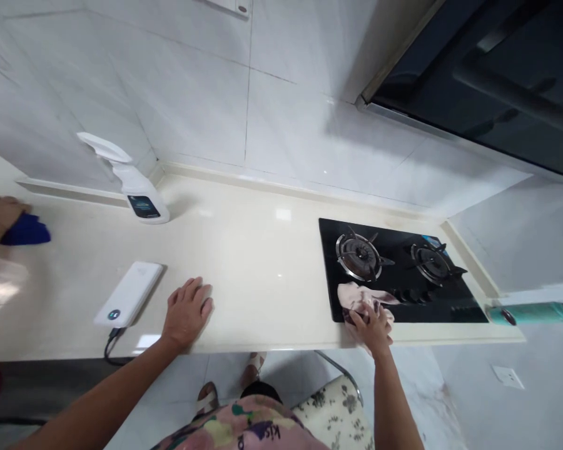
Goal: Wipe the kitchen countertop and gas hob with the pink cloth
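Observation:
My left hand [186, 312] rests palm down on the cream countertop [258, 275], fingers loosely bent and holding nothing. Just left of it lies a white power bank [130, 295] with a black cable plugged into its near end. Over at the right, my right hand [373, 328] presses a pale pink cloth [354, 294] with dark patches onto the near left corner of the black gas stove [406, 300]. The cloth lies bunched in front of the left burner [360, 255]; part of it is hidden under my fingers.
A white spray bottle [143, 190] stands by the back left corner. Another person's hand [2, 215] at the far left holds a blue cloth [27, 229]. A dark range hood [488, 81] overhangs the stove. A green cylinder [535, 312] lies beyond its right end, and a chair [333, 409] sits below.

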`<state>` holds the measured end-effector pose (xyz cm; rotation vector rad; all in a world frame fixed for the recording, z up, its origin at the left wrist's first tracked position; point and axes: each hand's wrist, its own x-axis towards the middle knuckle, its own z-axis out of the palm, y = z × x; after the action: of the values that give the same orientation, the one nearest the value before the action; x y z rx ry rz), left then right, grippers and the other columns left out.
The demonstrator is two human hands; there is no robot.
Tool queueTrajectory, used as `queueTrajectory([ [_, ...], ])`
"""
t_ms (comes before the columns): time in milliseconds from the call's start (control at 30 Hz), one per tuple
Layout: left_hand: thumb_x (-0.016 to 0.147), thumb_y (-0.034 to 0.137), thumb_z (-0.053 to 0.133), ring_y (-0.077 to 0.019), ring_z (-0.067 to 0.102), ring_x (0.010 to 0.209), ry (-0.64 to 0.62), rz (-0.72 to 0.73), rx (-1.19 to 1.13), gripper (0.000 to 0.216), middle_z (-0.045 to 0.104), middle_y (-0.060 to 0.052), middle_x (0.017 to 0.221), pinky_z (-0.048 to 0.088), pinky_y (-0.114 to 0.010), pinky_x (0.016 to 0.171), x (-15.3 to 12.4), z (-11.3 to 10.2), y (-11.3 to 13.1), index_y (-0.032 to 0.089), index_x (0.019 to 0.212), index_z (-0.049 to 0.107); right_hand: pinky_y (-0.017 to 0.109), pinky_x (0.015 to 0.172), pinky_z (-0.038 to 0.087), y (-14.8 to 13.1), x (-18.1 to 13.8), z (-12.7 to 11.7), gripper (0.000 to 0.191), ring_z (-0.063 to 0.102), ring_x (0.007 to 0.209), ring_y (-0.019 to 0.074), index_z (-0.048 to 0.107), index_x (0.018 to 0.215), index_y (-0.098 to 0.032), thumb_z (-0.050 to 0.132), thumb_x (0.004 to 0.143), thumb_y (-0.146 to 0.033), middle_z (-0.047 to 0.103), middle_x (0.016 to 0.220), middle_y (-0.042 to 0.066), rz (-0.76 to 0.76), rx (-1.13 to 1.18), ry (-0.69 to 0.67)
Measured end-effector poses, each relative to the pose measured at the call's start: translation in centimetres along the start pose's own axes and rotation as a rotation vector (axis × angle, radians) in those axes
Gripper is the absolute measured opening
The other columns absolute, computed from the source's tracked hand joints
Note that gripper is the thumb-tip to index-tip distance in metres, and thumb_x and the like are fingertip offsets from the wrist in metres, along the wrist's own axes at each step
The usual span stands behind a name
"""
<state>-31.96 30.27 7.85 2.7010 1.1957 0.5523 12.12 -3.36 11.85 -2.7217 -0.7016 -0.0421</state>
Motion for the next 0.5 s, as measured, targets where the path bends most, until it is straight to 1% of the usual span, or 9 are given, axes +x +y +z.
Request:
queueTrajectory([
  [67,0.103,0.035,0.044,-0.0379,0.048,0.145,-0.014,-0.002,0.013,0.039,0.061,-0.020,0.149,0.036,-0.057,0.114,-0.1,-0.1,0.0,0.018,0.127,0.069,0.065,0.113,0.038,-0.3,0.0,0.9,0.047,0.040,0.148,0.0406,0.071,0.129,-0.034,0.055,0.091,-0.056,0.056,0.150,0.013,-0.040,-0.029,-0.045],
  [100,0.103,0.035,0.043,-0.0380,0.048,0.145,-0.020,-0.002,0.023,0.040,0.060,-0.020,0.150,0.037,-0.057,0.114,-0.1,-0.2,0.0,0.018,0.128,0.069,0.066,0.114,0.036,-0.4,-0.1,1.3,0.048,0.038,0.150,0.0402,0.071,0.130,-0.032,0.051,0.093,-0.056,0.054,0.153,0.013,-0.042,-0.036,-0.054],
  [167,0.103,0.036,0.043,-0.0379,0.048,0.145,-0.029,-0.003,0.040,0.041,0.060,-0.020,0.150,0.037,-0.056,0.114,-0.1,-0.3,0.1,0.018,0.128,0.069,0.068,0.113,0.034,-1.0,-0.5,2.2,0.055,0.036,0.151,0.0404,0.066,0.138,-0.030,0.042,0.097,-0.057,0.047,0.160,0.016,-0.038,-0.082,-0.048],
  [233,0.102,0.035,0.043,-0.0374,0.048,0.146,-0.036,-0.010,0.043,0.041,0.060,-0.020,0.150,0.037,-0.056,0.114,-0.1,-0.4,0.1,0.018,0.128,0.070,0.067,0.111,0.036,-2.3,-1.1,3.3,0.063,0.037,0.150,0.0407,0.060,0.147,-0.026,0.038,0.098,-0.059,0.040,0.164,0.019,-0.050,-0.134,-0.025],
  [300,0.101,0.035,0.044,-0.0368,0.048,0.146,-0.043,-0.022,0.036,0.040,0.060,-0.019,0.150,0.037,-0.056,0.115,-0.2,-0.5,0.1,0.019,0.128,0.070,0.062,0.112,0.037,-4.2,-1.9,4.3,0.064,0.039,0.148,0.0395,0.059,0.147,-0.024,0.041,0.098,-0.060,0.040,0.163,0.019,-0.135,-0.167,-0.032],
  [400,0.100,0.036,0.045,-0.0359,0.048,0.146,-0.051,-0.031,0.035,0.041,0.060,-0.017,0.152,0.037,-0.056,0.116,-0.2,-0.5,-0.1,0.021,0.129,0.069,0.057,0.114,0.035,-7.8,-2.5,5.6,0.057,0.042,0.145,0.0386,0.065,0.142,-0.025,0.047,0.098,-0.056,0.043,0.162,0.018,-0.289,-0.163,-0.061],
  [433,0.100,0.036,0.045,-0.0356,0.048,0.146,-0.050,-0.029,0.040,0.040,0.060,-0.017,0.152,0.037,-0.056,0.116,-0.2,-0.4,-0.2,0.022,0.129,0.069,0.057,0.114,0.034,-9.0,-2.3,5.9,0.054,0.043,0.144,0.0383,0.066,0.140,-0.025,0.047,0.099,-0.054,0.044,0.161,0.017,-0.319,-0.151,-0.065],
  [500,0.101,0.038,0.045,-0.0349,0.049,0.145,-0.037,-0.020,0.052,0.040,0.061,-0.016,0.151,0.039,-0.056,0.115,-0.3,-0.2,-0.4,0.023,0.129,0.069,0.056,0.113,0.034,-11.5,-1.0,6.4,0.049,0.045,0.141,0.0385,0.069,0.136,-0.024,0.043,0.101,-0.048,0.047,0.159,0.017,-0.327,-0.115,-0.067],
])
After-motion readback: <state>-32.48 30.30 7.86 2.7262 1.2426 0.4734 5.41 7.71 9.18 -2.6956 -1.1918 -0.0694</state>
